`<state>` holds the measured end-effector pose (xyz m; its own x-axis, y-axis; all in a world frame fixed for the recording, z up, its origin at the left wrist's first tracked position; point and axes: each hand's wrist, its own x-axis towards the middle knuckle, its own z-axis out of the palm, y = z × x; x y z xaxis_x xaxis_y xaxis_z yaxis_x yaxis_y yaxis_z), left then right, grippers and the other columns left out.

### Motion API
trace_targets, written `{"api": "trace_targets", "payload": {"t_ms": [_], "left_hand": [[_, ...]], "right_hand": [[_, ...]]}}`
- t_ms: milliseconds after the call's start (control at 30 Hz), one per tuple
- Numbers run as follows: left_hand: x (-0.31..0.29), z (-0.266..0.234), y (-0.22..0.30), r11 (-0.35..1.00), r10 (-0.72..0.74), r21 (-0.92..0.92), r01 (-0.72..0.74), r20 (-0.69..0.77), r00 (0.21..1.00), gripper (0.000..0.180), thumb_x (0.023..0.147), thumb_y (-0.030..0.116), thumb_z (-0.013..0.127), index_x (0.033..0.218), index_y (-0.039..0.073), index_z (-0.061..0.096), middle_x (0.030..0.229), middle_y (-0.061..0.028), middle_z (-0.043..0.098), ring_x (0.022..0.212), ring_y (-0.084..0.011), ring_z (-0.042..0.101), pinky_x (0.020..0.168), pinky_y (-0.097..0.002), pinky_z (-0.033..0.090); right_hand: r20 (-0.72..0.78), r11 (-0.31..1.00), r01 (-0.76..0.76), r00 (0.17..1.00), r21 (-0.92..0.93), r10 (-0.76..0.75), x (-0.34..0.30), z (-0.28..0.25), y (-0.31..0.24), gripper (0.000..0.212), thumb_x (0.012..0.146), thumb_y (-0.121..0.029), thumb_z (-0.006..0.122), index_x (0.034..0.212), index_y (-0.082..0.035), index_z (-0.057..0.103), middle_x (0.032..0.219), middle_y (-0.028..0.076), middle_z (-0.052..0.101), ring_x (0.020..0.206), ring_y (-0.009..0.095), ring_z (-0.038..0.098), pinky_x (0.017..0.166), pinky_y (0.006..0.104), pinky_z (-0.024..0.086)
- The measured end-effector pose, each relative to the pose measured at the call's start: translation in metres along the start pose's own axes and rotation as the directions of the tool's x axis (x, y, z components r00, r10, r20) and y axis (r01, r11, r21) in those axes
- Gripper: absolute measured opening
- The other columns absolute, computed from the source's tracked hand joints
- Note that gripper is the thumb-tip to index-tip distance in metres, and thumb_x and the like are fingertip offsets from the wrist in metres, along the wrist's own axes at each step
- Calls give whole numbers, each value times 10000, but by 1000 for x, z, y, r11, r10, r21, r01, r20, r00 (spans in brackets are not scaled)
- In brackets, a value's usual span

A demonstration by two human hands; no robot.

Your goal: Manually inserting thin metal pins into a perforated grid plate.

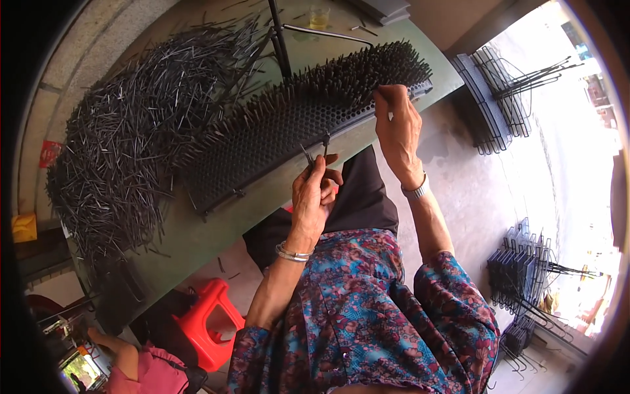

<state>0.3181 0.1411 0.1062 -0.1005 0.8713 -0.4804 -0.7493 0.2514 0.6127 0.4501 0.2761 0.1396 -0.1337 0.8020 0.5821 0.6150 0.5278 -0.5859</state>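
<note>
A long black perforated board (pixel 256 156) lies slanted on the green table. Thin dark sticks (pixel 367 69) stand upright and crowded in its far and right-hand holes, while rows of bare holes show along the near left part. My left hand (pixel 314 194), just off the board's near edge, is closed on a few thin dark sticks (pixel 307 156) poking up from the fingertips. Further right, my right hand (pixel 400 128) pinches at the board's near edge, close against the standing sticks. Whatever lies between its fingertips is hidden.
A big heap of loose dark strips (pixel 144 118) covers the table's left side. Behind the board are a black metal stand (pixel 279 46) and a cup (pixel 319 18). A red stool (pixel 213 322), another person's pink sleeve (pixel 147 371) and wire racks (pixel 522 269) surround the table (pixel 180 266).
</note>
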Motion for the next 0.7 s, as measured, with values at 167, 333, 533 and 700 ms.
{"api": "trace_targets", "payload": {"t_ms": [167, 333, 533, 700], "left_hand": [[-2, 0, 0, 999, -6, 45, 6, -14, 1000, 327, 988, 316, 565, 1063, 5, 629, 697, 0, 552, 508, -15, 321, 458, -181, 249], [-2, 4, -1, 996, -2, 94, -1, 34, 999, 315, 997, 323, 546, 1033, 22, 632, 685, 17, 535, 506, -12, 324, 451, -182, 244], [-6, 4, 0, 995, 1, 104, -8, 60, 998, 311, 1000, 324, 541, 1022, 29, 642, 659, 30, 520, 504, -12, 323, 449, -180, 242], [-6, 7, 0, 988, -4, 156, -6, 59, 998, 315, 999, 337, 540, 1070, 47, 638, 695, 16, 554, 516, -18, 342, 459, -178, 247]], "right_hand": [[184, 990, 71, 982, -123, -48, 0, 12, 10, 97, 865, -111, 613, 938, -77, 558, 865, 117, 559, 786, 328, 566, 703, 429, 445], [174, 969, 102, 983, -227, -63, 3, 14, 8, 113, 870, -156, 652, 965, -116, 605, 908, 98, 550, 769, 290, 574, 662, 399, 449], [370, 983, -172, 920, 72, 134, -11, -2, -6, 230, 848, -259, 704, 933, -51, 657, 863, 144, 620, 789, 332, 619, 680, 412, 481], [678, 818, -489, 714, 304, 175, -32, -15, -23, 198, 895, -147, 635, 978, 32, 633, 853, 142, 692, 747, 197, 668, 662, 322, 511]]}}
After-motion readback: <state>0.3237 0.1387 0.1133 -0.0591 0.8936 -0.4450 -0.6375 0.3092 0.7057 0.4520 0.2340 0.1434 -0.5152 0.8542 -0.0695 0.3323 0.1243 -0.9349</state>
